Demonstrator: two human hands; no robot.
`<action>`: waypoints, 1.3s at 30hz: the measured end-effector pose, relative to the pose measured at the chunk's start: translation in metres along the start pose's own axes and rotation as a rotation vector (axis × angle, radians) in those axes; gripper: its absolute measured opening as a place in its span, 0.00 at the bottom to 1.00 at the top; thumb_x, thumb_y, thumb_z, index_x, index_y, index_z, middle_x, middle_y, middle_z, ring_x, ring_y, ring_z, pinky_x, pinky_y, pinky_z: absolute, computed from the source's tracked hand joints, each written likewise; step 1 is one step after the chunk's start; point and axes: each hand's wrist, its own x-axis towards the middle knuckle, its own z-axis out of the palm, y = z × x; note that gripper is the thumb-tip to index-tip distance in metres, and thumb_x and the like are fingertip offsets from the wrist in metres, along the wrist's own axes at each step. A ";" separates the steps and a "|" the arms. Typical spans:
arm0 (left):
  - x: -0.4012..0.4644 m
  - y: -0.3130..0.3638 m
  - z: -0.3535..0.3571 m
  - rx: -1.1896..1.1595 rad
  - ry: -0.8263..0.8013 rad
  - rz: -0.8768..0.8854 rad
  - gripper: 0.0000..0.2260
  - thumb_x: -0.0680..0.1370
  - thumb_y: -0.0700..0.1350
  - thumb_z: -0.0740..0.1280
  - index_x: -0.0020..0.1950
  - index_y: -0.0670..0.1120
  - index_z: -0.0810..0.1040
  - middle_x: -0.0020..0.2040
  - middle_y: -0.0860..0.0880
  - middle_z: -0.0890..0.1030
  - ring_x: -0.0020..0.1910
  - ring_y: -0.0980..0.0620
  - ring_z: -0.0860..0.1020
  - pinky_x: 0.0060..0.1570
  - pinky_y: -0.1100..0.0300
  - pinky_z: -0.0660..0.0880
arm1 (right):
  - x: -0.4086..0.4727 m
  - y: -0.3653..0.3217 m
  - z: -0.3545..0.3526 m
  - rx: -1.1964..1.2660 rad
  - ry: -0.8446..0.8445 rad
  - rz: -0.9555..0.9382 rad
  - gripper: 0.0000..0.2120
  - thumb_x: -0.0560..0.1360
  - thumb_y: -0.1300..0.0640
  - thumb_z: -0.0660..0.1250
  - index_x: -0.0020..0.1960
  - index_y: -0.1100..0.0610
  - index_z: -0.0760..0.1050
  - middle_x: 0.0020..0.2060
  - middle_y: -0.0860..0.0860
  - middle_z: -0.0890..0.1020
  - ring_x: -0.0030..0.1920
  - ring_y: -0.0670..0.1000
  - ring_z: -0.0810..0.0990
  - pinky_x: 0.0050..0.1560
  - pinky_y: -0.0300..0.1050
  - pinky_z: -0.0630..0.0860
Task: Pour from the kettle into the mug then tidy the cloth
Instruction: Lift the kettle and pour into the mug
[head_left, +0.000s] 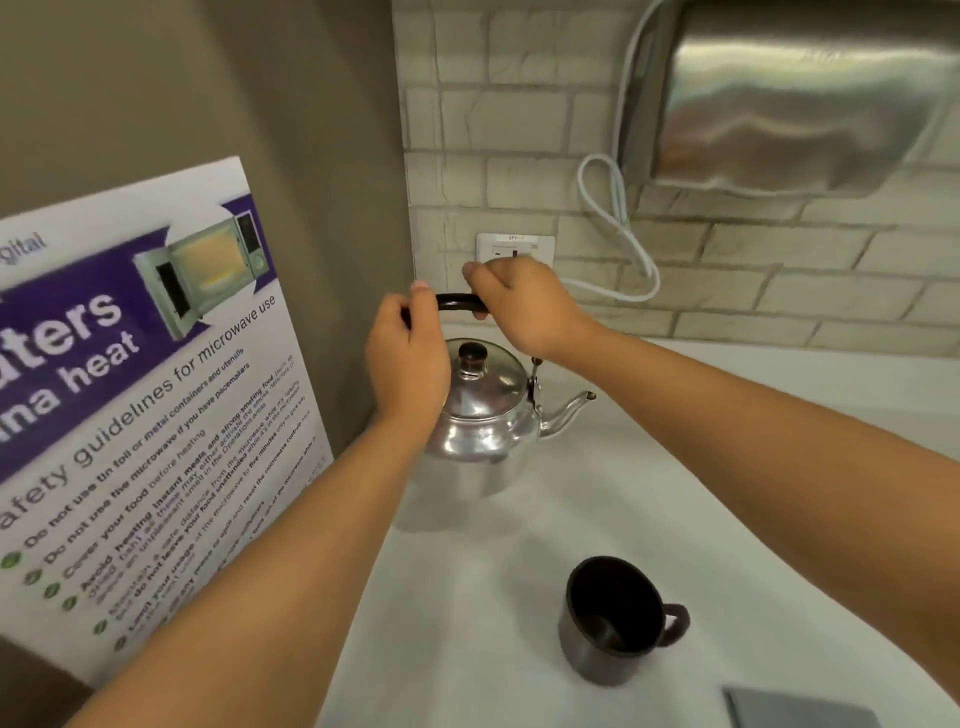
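From the head camera I see both of my hands up at the centre of the frame, on the kettle (480, 415). My left hand (408, 358) is curled around the left end of the black handle (460, 301) that arches over the lid, fingers wrapped over the top. My right hand (519, 306) is clamped on the right end of the same handle, knuckles toward the wall. Both forearms run in from the lower corners of the frame.

The kettle is shiny metal with a dark knob (471, 353) on its lid and a spout (569, 408) pointing to the right. It sits on the white counter (467, 597), just beside the corner where the brown side wall meets the pale brick wall. I cannot tell whether its base is touching the counter or raised a little.

The dark mug (613, 618) stands upright in the lower right part of the frame, well apart from the kettle, its handle pointing right. A grey cloth (800, 709) lies flat at the bottom right edge, only partly in view.

A microwave safety poster (140, 395) leans at the left. A white wall socket (515, 245) shows just behind my right hand, with a white cable (618, 223) looping to its right. A steel wall-mounted unit (800, 98) fills the upper right.
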 end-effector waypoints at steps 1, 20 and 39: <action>-0.001 0.005 -0.003 -0.010 0.009 0.003 0.17 0.78 0.53 0.59 0.30 0.50 0.64 0.22 0.61 0.69 0.24 0.62 0.67 0.27 0.70 0.65 | -0.009 -0.006 -0.006 0.010 0.013 -0.014 0.23 0.81 0.52 0.54 0.40 0.69 0.76 0.25 0.50 0.72 0.28 0.48 0.69 0.29 0.35 0.65; -0.062 0.032 -0.056 0.042 -0.093 -0.008 0.16 0.72 0.50 0.58 0.26 0.51 0.61 0.17 0.56 0.64 0.19 0.60 0.62 0.18 0.68 0.58 | -0.293 0.126 0.026 0.200 0.357 0.603 0.20 0.80 0.48 0.54 0.43 0.60 0.75 0.39 0.51 0.80 0.42 0.51 0.78 0.44 0.42 0.72; -0.106 0.046 -0.042 0.285 -0.141 0.154 0.17 0.73 0.49 0.61 0.26 0.49 0.61 0.22 0.52 0.63 0.24 0.53 0.60 0.27 0.59 0.58 | -0.294 0.135 0.018 0.061 0.074 0.418 0.17 0.82 0.54 0.50 0.40 0.64 0.68 0.33 0.56 0.75 0.35 0.53 0.73 0.39 0.49 0.71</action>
